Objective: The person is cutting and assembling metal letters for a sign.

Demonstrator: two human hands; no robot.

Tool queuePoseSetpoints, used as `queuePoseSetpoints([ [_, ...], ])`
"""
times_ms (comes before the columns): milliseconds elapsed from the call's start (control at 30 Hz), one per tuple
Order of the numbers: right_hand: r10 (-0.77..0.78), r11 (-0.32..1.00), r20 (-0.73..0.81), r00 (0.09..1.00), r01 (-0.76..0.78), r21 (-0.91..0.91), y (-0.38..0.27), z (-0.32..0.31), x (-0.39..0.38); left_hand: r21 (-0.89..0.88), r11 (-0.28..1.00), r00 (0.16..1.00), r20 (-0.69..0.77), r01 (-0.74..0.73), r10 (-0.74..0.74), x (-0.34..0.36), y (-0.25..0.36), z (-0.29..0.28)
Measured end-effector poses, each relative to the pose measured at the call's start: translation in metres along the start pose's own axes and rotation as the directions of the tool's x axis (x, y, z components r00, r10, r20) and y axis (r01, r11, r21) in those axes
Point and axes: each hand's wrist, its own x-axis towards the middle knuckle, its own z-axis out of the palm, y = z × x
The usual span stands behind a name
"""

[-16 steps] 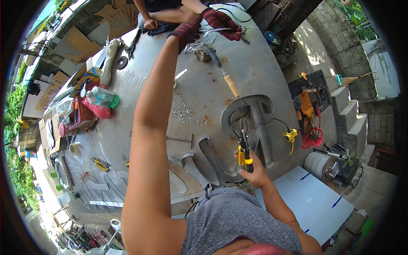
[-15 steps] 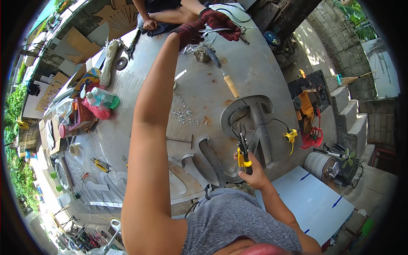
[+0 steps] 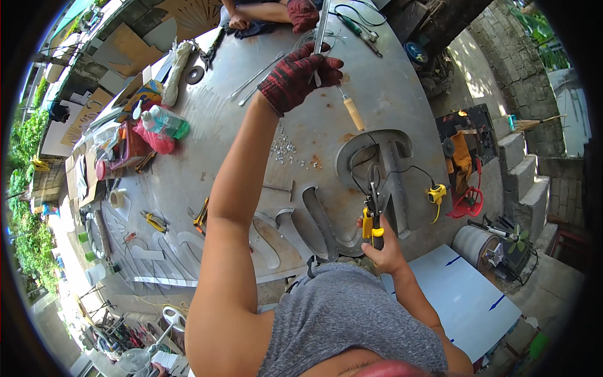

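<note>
My left hand [image 3: 300, 74], in a red and black glove, is closed around a narrow silvery metal strip [image 3: 323, 30] that points away from me at the far side of the table. Near that strip is a co-worker's gloved hand [image 3: 303, 14]. My bare right hand [image 3: 385, 248] grips pliers [image 3: 371, 220] with yellow and black handles, jaws pointing away from me. Below the pliers' jaws lies a large hollow metal sign letter [image 3: 391, 163]. A wooden-handled tool [image 3: 353, 113] rests beyond it, its far end hidden behind my glove.
Small metal bits [image 3: 284, 149] are scattered over the metal table [image 3: 232, 135]. Curved metal channels [image 3: 301, 229] line its near edge. More pliers [image 3: 154, 221], a bottle with green liquid [image 3: 166, 121] and a yellow plug connector [image 3: 436, 193] lie around. A white panel [image 3: 465, 292] is at the lower right.
My left hand has drawn back toward me with the metal strip, away from the co-worker's hand, which has let go of it. My right hand still holds the pliers.
</note>
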Motion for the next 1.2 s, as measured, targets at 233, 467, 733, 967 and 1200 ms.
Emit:
queuePoseSetpoints([
  [233, 0.006, 1.000, 0.193, 0.981, -0.002, -0.023, -0.011, 0.023, -0.020, -0.366, 0.918, 0.984, 0.036, -0.151, 0.176, -0.137, -0.039, 0.043],
  [467, 0.033, 0.995, 0.291, 0.956, -0.004, -0.099, -0.028, 0.053, -0.049, -0.349, 0.912, 0.971, 0.025, -0.215, 0.238, -0.227, -0.061, 0.060],
  [733, 0.053, 0.987, 0.327, 0.943, 0.001, -0.160, -0.036, 0.061, -0.077, -0.386, 0.898, 0.974, -0.001, -0.210, 0.227, -0.286, -0.077, 0.085],
  [967, 0.124, 0.981, 0.332, 0.935, -0.065, -0.184, -0.043, 0.065, -0.098, -0.381, 0.888, 0.964, -0.033, -0.256, 0.264, -0.303, -0.093, 0.090],
  [1200, 0.117, 0.971, 0.315, 0.942, -0.042, -0.234, -0.041, 0.061, -0.110, -0.373, 0.885, 0.957, -0.029, -0.278, 0.289, -0.311, -0.098, 0.098],
])
